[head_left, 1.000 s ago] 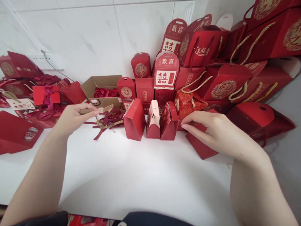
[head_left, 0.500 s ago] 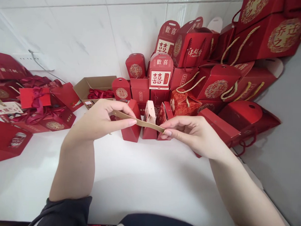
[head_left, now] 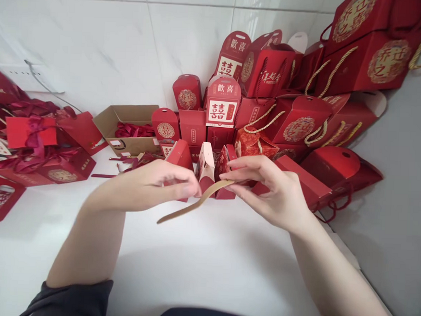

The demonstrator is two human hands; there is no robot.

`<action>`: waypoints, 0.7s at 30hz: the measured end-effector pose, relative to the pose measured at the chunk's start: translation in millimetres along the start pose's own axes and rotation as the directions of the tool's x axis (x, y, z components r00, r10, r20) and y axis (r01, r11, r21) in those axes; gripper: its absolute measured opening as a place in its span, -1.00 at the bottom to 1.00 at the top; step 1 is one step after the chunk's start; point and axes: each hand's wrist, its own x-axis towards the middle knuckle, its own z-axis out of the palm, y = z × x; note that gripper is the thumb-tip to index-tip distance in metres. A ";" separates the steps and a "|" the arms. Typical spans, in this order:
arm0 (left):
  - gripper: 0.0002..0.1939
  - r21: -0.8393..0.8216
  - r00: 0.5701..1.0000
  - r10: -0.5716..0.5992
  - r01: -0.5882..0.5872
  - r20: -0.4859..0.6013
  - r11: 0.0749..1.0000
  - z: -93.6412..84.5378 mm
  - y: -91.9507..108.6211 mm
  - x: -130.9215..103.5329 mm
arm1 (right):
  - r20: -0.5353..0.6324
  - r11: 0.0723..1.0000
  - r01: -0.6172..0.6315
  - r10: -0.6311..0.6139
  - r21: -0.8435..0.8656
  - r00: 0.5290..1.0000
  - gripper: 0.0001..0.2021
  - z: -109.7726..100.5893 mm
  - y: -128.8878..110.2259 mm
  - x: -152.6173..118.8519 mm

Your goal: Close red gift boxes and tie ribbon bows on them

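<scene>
A narrow tan strap [head_left: 184,213] with a slight bend hangs in the air before me. My right hand [head_left: 269,190] pinches its right end between thumb and fingers. Its left end is loose and points down toward me. Close to the strap's middle is my left hand [head_left: 168,182], fingers curled and thumb tip near the fingertips; whether it grips anything is hidden. Just behind stand narrow boxes on the white table: a red box [head_left: 181,152], a pale pink-topped box [head_left: 207,159] and a patterned red box [head_left: 224,164].
Stacked red gift boxes [head_left: 299,122] with rope handles fill the back right against the tiled wall. An open cardboard box [head_left: 138,148] holds dark red ribbon [head_left: 133,130]. More red boxes [head_left: 70,171] with ribbon bows stand at left. Loose dark red strips lie before the cardboard box.
My left hand has let go of the strap's left end and shifted right and slightly down. That end has dropped toward me. My right hand still holds the other end. The view has shifted slightly.
</scene>
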 end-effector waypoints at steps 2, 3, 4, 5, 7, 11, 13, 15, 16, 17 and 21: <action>-0.66 -0.036 1.000 0.008 -0.008 -0.003 0.999 14.5 0.5 -1.2 | -0.025 0.990 0.116 -0.119 -0.085 0.993 -0.70 2.4 -1.4 -1.3; -0.66 -0.058 1.000 0.009 -0.009 0.001 0.998 23.2 1.2 -1.3 | -0.042 0.975 0.178 -0.185 -0.129 0.982 -0.70 3.7 -1.6 -1.7; -0.67 -0.087 1.000 0.006 -0.004 0.016 0.996 31.8 1.9 -1.0 | -0.051 0.957 0.233 -0.245 -0.171 0.968 -0.71 4.9 -1.5 -1.9; -0.68 -0.123 0.999 -0.001 0.007 0.049 0.992 39.6 2.6 -0.1 | -0.053 0.939 0.275 -0.291 -0.206 0.955 -0.71 5.8 -1.1 -1.8; -0.74 -0.215 0.982 -0.020 0.061 0.190 0.975 51.1 3.8 3.2 | -0.035 0.918 0.314 -0.332 -0.243 0.943 -0.71 6.4 -0.3 -0.8; -0.83 -0.355 0.946 -0.063 0.180 0.319 0.917 59.2 4.7 9.8 | 0.010 0.913 0.320 -0.328 -0.252 0.944 -0.72 5.0 0.0 2.6; -0.85 -0.349 0.975 -0.081 0.151 0.206 0.925 61.2 4.6 10.3 | -0.017 0.920 0.288 -0.304 -0.266 0.953 -0.76 5.5 -0.1 3.8; -0.85 -0.283 0.994 -0.056 0.079 0.090 0.956 64.2 4.3 8.8 | -0.047 0.932 0.235 -0.258 -0.275 0.965 -0.82 7.9 0.2 4.3; -0.85 -0.235 0.999 -0.028 0.038 0.045 0.971 65.9 4.0 7.6 | -0.055 0.939 0.205 -0.228 -0.275 0.972 -0.86 9.7 0.6 4.4; -0.85 -0.184 1.000 0.002 0.000 0.010 0.983 67.8 3.6 6.2 | -0.060 0.947 0.177 -0.200 -0.268 0.978 -0.89 11.8 1.0 4.5; -0.85 0.102 0.976 0.176 -0.164 -0.127 0.981 72.8 0.7 1.0 | -0.081 0.984 0.078 -0.092 -0.157 0.993 -0.90 19.8 3.2 5.1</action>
